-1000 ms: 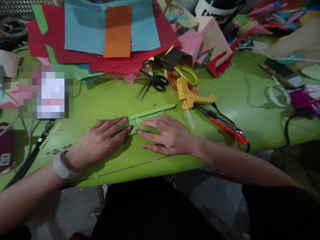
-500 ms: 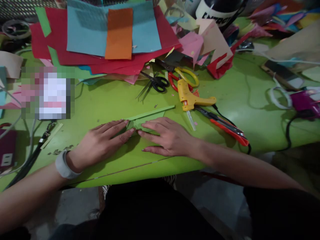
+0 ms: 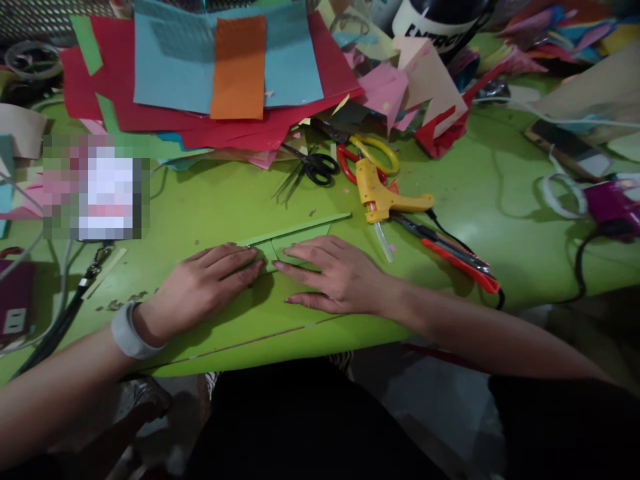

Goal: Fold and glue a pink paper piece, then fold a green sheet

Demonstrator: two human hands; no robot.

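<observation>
A piece of light green folded paper (image 3: 303, 234) lies on the green tabletop, with a narrow folded strip along its far edge. My left hand (image 3: 213, 275) rests flat with fingers stretched over the paper's left end. Across its near right part lies my right hand (image 3: 335, 272), fingers extended and a little apart, the thumb off to the near side. Parts of the paper under both hands are hidden. Beyond my right hand is a yellow glue gun (image 3: 373, 193) with a clear glue stick.
Behind the hands lie black-handled scissors (image 3: 320, 168) and red-and-yellow-handled scissors (image 3: 380, 153). A red-and-black cutter (image 3: 457, 257) sits at right. Red sheets (image 3: 115, 100), a blue sheet (image 3: 173, 73) and an orange strip (image 3: 238, 67) are stacked at the back. A lanyard (image 3: 75, 300) trails at left.
My left hand has slid slightly left, away from my right hand, uncovering more of the green paper and its middle line. My right hand stays almost in place.
</observation>
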